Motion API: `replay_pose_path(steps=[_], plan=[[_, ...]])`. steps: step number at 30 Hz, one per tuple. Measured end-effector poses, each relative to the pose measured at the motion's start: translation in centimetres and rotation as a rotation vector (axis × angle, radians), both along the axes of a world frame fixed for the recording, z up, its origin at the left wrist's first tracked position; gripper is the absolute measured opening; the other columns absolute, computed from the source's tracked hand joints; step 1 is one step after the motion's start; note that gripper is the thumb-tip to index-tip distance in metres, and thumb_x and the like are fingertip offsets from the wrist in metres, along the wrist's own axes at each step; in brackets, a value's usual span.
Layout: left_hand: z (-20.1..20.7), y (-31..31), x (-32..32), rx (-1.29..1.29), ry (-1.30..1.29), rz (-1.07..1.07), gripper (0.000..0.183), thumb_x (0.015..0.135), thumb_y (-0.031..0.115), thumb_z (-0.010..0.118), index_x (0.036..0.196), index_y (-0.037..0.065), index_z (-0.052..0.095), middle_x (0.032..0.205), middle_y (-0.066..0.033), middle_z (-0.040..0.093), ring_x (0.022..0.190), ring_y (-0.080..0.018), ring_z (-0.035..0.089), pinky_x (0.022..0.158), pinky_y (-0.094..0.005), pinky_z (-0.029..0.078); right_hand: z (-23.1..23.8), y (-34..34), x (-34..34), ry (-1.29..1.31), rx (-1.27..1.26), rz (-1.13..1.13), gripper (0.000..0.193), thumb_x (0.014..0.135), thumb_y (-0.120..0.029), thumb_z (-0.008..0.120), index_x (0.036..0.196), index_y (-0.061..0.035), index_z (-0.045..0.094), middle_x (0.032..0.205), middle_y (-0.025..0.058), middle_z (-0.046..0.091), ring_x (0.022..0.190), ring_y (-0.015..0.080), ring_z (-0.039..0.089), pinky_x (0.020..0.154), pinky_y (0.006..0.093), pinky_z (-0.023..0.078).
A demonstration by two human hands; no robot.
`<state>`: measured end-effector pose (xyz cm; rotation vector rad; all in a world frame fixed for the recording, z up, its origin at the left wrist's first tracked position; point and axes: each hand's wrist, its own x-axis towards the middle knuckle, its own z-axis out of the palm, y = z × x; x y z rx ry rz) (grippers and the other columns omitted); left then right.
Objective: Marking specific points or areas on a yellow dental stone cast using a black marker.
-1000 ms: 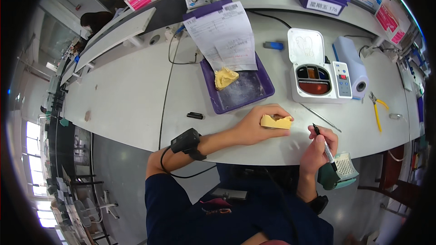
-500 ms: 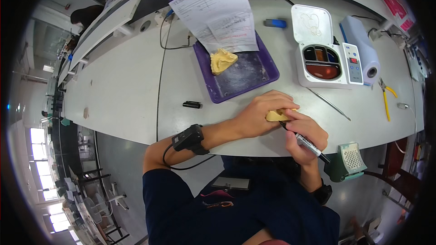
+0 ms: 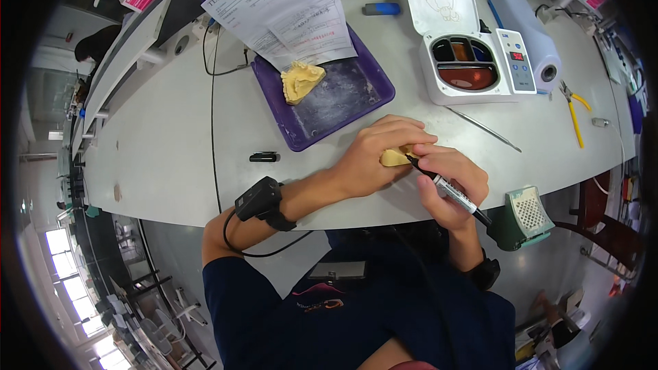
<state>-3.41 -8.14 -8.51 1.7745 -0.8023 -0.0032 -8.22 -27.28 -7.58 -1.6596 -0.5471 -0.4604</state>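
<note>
long white workbench [image 3: 171, 130] in a workshop, more benches off to the left. a purple tray [image 3: 343, 99] with papers [image 3: 288, 7] and a yellow cast [image 3: 301, 81] sits just behind the hands, a white box of wax pots [image 3: 473, 62] and pliers [image 3: 574, 113] to the right. near the front edge, the left hand [image 3: 373, 157] curls over a yellow cast piece [image 3: 394, 157], and the right hand [image 3: 449, 185] pinches a pen [image 3: 445, 188] whose tip touches it. open bench to the left.
</note>
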Motion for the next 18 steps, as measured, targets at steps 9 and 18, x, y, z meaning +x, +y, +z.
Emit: replay_pose_path(steps=[9, 18], plan=[[0.30, 0.21, -0.17, -0.044, 0.061, 0.035, 0.044, 0.076, -0.001, 0.081, 0.120, 0.005, 0.074, 0.120, -0.0112, 0.073, 0.119, -0.0308, 0.067, 0.099, -0.0403, 0.053, -0.06, 0.81, 0.35, 0.065, 0.004, -0.043, 0.018, 0.074, 0.007, 0.074, 0.093, 0.0047, 0.073, 0.096, 0.0204, 0.077, 0.092, 0.0300, 0.078, 0.084, 0.0356, 0.061], [0.25, 0.26, -0.42, -0.018, 0.079, 0.048, 0.042, 0.078, 0.002, 0.081, 0.119, 0.007, 0.075, 0.122, -0.0121, 0.073, 0.123, -0.0314, 0.066, 0.101, -0.0403, 0.054, -0.10, 0.45, -0.18, 0.011, 0.022, -0.081, 0.013, 0.076, 0.006, 0.071, 0.089, 0.0048, 0.071, 0.092, 0.0234, 0.076, 0.085, 0.0292, 0.078, 0.076, 0.0332, 0.061]])
